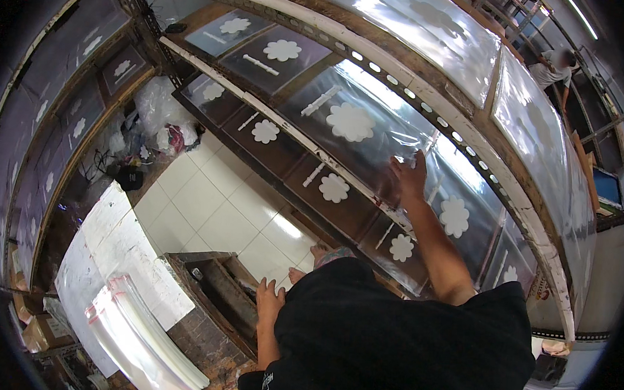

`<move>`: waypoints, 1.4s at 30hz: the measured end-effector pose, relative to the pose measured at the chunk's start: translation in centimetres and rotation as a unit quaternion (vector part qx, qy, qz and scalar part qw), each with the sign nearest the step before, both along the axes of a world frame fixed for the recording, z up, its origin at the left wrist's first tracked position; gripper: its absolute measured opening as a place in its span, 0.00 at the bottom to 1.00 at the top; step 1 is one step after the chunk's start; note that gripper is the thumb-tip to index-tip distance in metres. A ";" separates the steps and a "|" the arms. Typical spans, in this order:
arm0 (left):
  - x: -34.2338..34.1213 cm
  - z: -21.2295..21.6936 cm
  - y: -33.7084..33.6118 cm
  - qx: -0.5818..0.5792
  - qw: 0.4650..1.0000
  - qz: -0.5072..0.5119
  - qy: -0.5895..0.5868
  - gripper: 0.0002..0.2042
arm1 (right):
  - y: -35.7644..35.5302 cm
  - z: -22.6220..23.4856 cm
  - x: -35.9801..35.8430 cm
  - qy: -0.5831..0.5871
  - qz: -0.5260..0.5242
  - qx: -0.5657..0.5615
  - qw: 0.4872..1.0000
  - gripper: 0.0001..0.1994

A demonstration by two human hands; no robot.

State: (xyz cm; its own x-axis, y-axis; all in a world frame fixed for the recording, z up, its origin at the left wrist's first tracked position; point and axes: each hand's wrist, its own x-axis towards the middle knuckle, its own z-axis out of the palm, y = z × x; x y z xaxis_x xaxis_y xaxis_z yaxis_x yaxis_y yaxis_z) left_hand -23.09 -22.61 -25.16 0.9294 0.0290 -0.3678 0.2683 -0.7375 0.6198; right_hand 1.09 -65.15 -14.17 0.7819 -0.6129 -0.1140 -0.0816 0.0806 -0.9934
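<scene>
My right hand point(408, 177) reaches over a shelf, its fingers apart. It is at the right edge of a stack of clear plastic sheets point(314, 146) printed with a white scalloped flower shape point(350, 122) and a white bar. Whether the fingertips press on the top sheet or hover just above it, I cannot tell. Beside my right forearm lies another clear sheet with a white flower shape point(455, 216). My left hand point(270, 302) is low at my side, fingers spread, holding nothing, near the edge of a wooden drawer point(226, 289).
Slotted metal rails point(463, 136) edge the shelves, with more flower-printed stacks on a lower shelf point(285, 169) and a left rack point(83, 123). A worktable point(149, 278) bears a pile of clear bags point(142, 334). Plastic scrap point(161, 106) lies beyond the tiled floor point(209, 197). A person point(555, 70) stands far right.
</scene>
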 end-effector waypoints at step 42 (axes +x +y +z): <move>-1.6 -3.1 1.2 -0.007 0.999 -0.017 0.035 0.23 | -1.3 3.9 -3.5 0.173 0.146 -0.593 0.773 0.22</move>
State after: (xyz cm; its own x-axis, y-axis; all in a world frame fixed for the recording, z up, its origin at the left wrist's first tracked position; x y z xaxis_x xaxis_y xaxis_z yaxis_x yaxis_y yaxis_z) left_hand -24.71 -21.42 -28.22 0.9014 -0.0071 -0.4330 0.2874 -0.7382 0.6104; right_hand -2.39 -66.41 -10.23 0.9548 -0.2510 0.1592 -0.2026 -0.9416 -0.2691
